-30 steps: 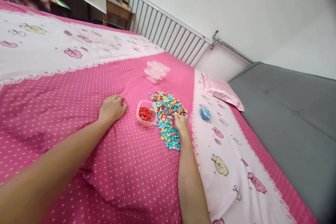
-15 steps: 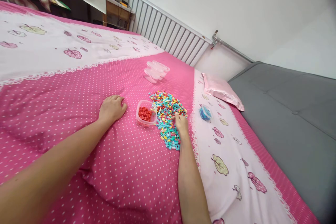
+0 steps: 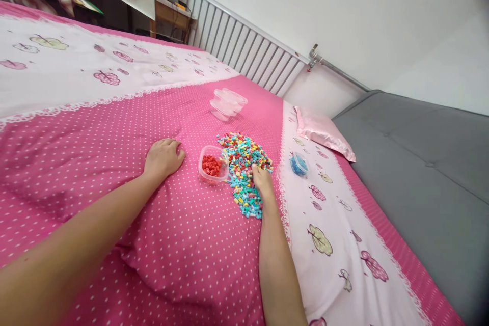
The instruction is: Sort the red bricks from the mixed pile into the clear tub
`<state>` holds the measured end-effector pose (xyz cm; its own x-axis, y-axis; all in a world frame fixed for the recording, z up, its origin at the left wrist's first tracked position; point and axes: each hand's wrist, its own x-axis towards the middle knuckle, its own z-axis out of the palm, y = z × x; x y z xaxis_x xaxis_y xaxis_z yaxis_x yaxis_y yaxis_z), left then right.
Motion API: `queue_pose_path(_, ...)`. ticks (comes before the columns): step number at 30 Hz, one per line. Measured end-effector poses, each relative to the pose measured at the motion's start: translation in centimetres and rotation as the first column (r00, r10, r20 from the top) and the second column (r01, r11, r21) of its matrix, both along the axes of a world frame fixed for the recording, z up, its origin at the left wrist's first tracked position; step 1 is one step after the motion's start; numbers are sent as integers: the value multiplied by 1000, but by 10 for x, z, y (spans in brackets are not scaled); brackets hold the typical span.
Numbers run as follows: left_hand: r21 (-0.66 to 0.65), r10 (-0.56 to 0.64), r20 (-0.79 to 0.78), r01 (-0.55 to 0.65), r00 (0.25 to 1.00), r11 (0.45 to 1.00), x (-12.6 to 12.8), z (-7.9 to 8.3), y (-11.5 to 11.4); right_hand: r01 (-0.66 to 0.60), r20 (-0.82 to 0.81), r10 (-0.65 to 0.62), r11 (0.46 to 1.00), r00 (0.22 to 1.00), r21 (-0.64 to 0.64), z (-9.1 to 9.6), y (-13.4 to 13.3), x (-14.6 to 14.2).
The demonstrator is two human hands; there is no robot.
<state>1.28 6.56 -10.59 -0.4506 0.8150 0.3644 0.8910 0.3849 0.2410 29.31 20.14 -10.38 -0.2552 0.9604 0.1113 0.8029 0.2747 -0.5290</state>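
Observation:
My left hand rests on the pink dotted bedspread with nothing in it, its fingers lying loosely and the thumb apart. At the right side of a spread pile of small toy bricks is my right hand, fingers drawn together. Whatever it may be pinching is too small to make out. The pile mixes turquoise, red, yellow and pale bricks. Between my hands, touching the pile's left edge, stands a clear plastic tub holding red bricks.
A second clear tub with blue bricks stands right of the pile on the white bedspread band. Beyond the pile lie stacked clear containers or lids. A pink pillow sits near the grey headboard; a metal rail runs along the far side.
My right hand has shifted very slightly, and its forefinger, stretched out over the bricks before, is now drawn in. My left hand and the tubs have stayed put.

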Motion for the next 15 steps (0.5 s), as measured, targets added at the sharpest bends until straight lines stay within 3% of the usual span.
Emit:
queue_pose_path(5,5,-1,9,1,1000,1000,0,0,0,11,-93,-22,993,995,-119,1,3,6)
queue_pose_path(7,3,-2,13,2,1000,1000,1,0,0,28,-118,-38,996,992,-88,4,2,11)
queue_pose_path(12,-6,5,-4,-5,1000,1000,1,0,0,224,-120,-218,974,969,36,12,-1,21)
queue_pose_path(15,-1,4,-8,-4,1000,1000,0,0,0,207,-119,-202,978,972,35,14,-2,19)
